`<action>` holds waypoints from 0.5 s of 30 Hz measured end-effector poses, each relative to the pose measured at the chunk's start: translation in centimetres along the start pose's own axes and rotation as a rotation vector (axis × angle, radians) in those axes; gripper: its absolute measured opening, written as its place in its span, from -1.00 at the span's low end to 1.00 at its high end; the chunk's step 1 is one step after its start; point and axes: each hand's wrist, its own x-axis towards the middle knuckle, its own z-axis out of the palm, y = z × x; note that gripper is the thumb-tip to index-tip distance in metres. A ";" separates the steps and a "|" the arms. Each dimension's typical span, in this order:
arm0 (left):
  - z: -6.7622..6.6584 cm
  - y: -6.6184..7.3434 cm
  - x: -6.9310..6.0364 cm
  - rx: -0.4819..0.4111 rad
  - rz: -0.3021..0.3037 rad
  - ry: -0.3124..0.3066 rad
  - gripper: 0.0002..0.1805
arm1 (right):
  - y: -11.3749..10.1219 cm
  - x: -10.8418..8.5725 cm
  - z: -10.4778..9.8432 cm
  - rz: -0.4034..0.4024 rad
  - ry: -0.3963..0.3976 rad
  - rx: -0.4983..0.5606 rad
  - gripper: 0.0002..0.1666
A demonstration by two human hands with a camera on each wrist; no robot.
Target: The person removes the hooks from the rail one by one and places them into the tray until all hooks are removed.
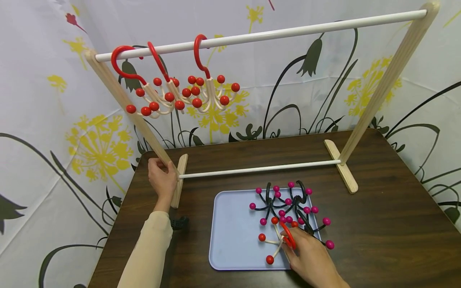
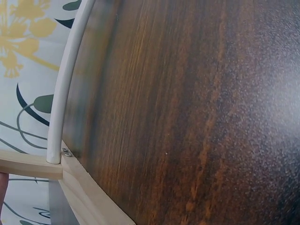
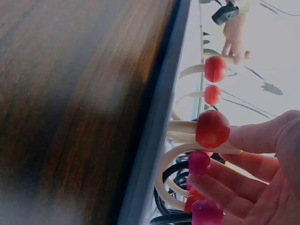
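My right hand [image 1: 312, 256] pinches the stem of a cream piece with a red hook [image 1: 289, 236] and red balls, over the right part of the blue tray [image 1: 230, 256]. In the right wrist view the thumb and fingers of the right hand [image 3: 262, 168] close on its cream stem, beside a red ball [image 3: 213, 129]. Black pieces with pink balls [image 1: 269, 202] lie close by on the tray's right side. My left hand [image 1: 163, 182] grips the foot of the rack's left wooden post [image 1: 144, 130]; the left wrist view shows the post [image 2: 33, 166] and only a sliver of finger.
Three red-hooked cream pieces [image 1: 210, 90] hang from the left part of the white upper rod [image 1: 288, 33]. A lower rod [image 1: 259, 170] joins the posts behind the tray. The right post [image 1: 389, 84] stands on a wooden foot [image 1: 342, 168]. A patterned cloth [image 1: 54, 160] hangs behind.
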 end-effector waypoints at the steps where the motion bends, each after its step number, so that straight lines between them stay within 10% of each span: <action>1: 0.0 -0.1 0.0 0.002 -0.001 0.001 -0.76 | 0.0 0.0 -0.1 0.002 -0.006 0.003 -0.69; 15: -0.1 0.2 0.1 0.011 -0.032 -0.017 -0.75 | -1.4 -1.8 -5.2 0.054 -0.100 0.118 -0.26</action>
